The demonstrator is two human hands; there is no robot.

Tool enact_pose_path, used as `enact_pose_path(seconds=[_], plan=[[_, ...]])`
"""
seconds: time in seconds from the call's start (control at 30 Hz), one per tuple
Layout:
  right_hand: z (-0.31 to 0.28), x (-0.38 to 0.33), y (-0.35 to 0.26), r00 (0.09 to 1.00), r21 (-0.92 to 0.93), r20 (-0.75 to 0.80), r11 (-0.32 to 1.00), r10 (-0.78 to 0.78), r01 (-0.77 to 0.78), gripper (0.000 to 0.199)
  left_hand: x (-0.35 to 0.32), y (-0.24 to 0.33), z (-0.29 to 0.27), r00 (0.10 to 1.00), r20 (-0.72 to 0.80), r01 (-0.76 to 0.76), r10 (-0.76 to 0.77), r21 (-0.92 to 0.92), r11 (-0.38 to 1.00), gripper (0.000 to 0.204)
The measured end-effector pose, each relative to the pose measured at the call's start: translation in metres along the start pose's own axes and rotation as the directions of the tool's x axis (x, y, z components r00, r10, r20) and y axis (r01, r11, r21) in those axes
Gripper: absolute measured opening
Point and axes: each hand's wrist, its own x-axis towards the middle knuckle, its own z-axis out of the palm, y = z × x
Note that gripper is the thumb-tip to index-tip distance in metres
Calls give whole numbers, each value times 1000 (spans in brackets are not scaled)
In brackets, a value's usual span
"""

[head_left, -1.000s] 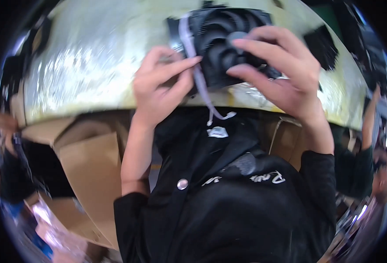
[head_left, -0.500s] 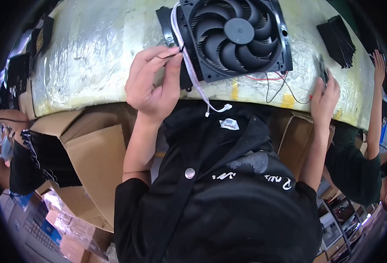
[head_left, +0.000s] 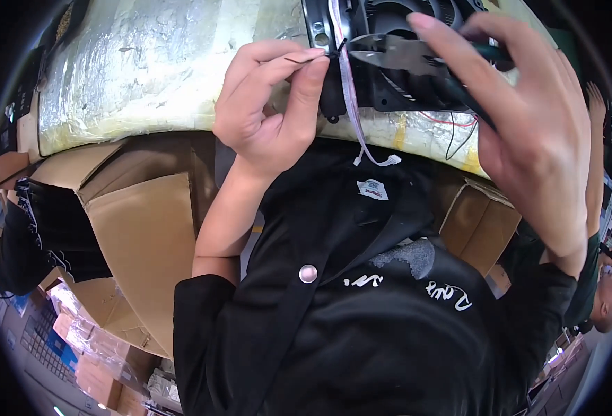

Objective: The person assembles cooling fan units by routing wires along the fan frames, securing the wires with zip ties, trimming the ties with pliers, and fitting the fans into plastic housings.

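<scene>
My left hand (head_left: pixel 271 111) pinches the thin tail of a black cable tie (head_left: pixel 339 50) between thumb and forefinger. The tie goes round a bundle of white wires (head_left: pixel 350 93), whose loose ends carry small white connectors (head_left: pixel 392 160). In my right hand (head_left: pixel 538 132) is a pair of diagonal cutters (head_left: pixel 410 55), jaws parted and pointing left, with the tips close to the tie. Whether they touch it I cannot tell. Behind the cutters lies a black fan unit (head_left: pixel 390 102), partly hidden by them and my right fingers.
A plastic-wrapped bench top (head_left: pixel 160 83) curves across the far side. Open cardboard boxes stand below it, one at the left (head_left: pixel 143 236) and one at the right (head_left: pixel 483 222). Another person's arm (head_left: pixel 596 159) is at the far right. Thin red and black wires (head_left: pixel 450 132) hang by the fan.
My right hand has come from the right part of the bench to the tie, bringing the cutters. My left hand, the wires and the fan have shifted right and up in view.
</scene>
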Motion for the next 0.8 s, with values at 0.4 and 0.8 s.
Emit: enact_pose_path(seconds=[0.4, 0.8], plan=[[5, 22, -39, 985, -409, 54, 896, -163, 170, 53, 2, -2, 1, 1000, -7, 8, -9, -140, 990, 11], [29, -13, 26, 995, 197, -90, 980, 37, -18, 39, -35, 12, -71, 937, -337, 5, 91, 274, 962, 1]])
